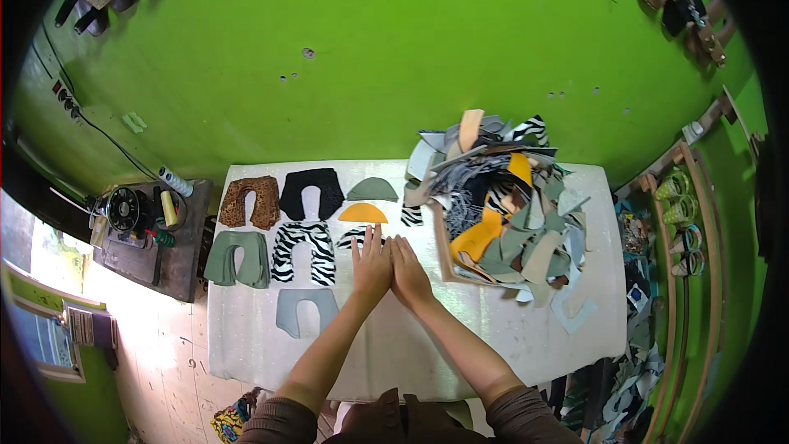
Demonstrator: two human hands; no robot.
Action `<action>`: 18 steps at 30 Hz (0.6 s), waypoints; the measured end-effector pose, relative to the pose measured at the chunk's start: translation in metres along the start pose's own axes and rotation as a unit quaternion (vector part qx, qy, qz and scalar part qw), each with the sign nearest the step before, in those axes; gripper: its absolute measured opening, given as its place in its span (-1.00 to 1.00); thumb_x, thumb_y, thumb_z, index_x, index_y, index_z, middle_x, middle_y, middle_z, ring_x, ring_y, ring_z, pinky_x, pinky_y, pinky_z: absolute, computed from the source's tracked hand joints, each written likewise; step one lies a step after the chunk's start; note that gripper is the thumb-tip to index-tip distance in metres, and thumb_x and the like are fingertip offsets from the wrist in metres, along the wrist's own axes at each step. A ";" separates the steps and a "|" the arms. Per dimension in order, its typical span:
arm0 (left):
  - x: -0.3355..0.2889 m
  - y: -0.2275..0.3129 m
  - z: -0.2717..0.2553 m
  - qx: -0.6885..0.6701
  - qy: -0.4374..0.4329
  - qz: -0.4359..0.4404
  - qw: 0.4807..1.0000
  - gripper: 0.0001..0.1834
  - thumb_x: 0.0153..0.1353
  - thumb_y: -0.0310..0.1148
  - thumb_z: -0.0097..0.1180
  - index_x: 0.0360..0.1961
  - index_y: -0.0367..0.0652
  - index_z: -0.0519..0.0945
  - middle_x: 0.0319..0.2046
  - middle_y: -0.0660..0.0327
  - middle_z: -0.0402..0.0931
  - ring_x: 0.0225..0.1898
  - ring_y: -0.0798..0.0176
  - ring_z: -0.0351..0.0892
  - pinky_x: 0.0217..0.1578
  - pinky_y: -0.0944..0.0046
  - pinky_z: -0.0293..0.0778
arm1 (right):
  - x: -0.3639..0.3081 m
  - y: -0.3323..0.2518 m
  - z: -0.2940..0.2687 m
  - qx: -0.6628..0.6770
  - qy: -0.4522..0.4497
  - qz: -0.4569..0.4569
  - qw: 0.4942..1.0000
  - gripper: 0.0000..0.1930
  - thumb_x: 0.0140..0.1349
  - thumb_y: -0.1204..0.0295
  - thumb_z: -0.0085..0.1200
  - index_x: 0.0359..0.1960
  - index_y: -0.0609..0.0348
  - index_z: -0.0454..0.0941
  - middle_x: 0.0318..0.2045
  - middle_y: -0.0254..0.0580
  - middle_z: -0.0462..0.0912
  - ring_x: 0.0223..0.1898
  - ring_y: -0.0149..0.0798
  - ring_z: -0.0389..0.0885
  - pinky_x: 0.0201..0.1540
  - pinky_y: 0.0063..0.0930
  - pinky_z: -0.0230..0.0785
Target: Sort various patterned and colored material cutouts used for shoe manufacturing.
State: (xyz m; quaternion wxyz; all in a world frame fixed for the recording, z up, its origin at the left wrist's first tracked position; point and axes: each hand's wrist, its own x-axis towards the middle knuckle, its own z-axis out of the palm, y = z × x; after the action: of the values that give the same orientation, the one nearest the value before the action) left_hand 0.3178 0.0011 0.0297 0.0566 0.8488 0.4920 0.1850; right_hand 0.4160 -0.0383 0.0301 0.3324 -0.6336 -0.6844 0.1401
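Observation:
My left hand [372, 270] lies palm down with its fingers stretched out, over the right part of a zebra-striped half-moon piece [352, 238]. Close beside it, my right hand [409, 273] has its fingers straight, with the two hands nearly touching. Just beyond the fingertips are a yellow half-moon piece [362, 213] and a green one [373, 190]. To the left lie U-shaped pieces: leopard-print [249, 201], black [311, 191], green [237, 258], zebra-striped [303, 252] and light grey-blue [306, 311]. What is under my palms is hidden.
A box [446, 259] heaped with coloured scraps [509, 205] stands at the right of the white table [485, 337], against the green wall. One light-blue scrap [573, 312] hangs at its front. A dark side table [177, 267] with a sewing-type machine [125, 210] stands left.

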 end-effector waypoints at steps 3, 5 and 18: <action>0.004 0.044 -0.034 -0.053 0.009 -0.006 0.999 -0.65 0.10 -0.36 -0.14 -0.08 -0.23 0.45 0.14 -0.02 0.15 0.23 -0.01 0.02 0.14 -0.21 -0.14 | -0.018 -0.015 -0.047 0.055 0.032 0.019 0.998 -0.57 0.12 0.55 -0.21 0.06 0.44 0.18 0.00 0.20 0.31 0.09 0.06 0.24 0.11 -0.30 0.13; 0.016 0.076 -0.058 -0.110 0.032 0.026 0.993 -0.66 0.03 -0.39 -0.04 -0.13 -0.25 0.47 0.07 -0.05 0.23 0.16 -0.08 0.12 0.13 -0.15 -0.04 | -0.015 -0.019 -0.090 0.076 0.089 0.001 0.993 -0.59 0.05 0.61 -0.16 0.01 0.42 0.25 -0.23 0.12 0.43 -0.16 0.04 0.39 -0.12 -0.21 0.25; 0.038 0.164 -0.028 -0.132 -0.042 0.075 0.987 -0.81 -0.01 -0.36 0.01 -0.42 -0.26 0.51 -0.46 0.03 0.49 -0.37 -0.01 0.49 -0.32 0.11 0.40 | -0.040 0.086 -0.200 -0.201 -0.016 -0.075 0.977 -0.77 -0.08 0.58 -0.08 -0.33 0.12 0.51 -0.33 -0.24 0.49 -0.22 -0.15 0.41 -0.21 -0.30 0.31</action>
State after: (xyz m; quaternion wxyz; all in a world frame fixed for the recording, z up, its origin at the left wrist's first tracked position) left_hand 0.4587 -0.0522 0.1109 0.1749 0.8755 0.3950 0.2164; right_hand 0.6082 -0.1090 0.1139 0.1969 -0.6321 -0.7492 -0.0161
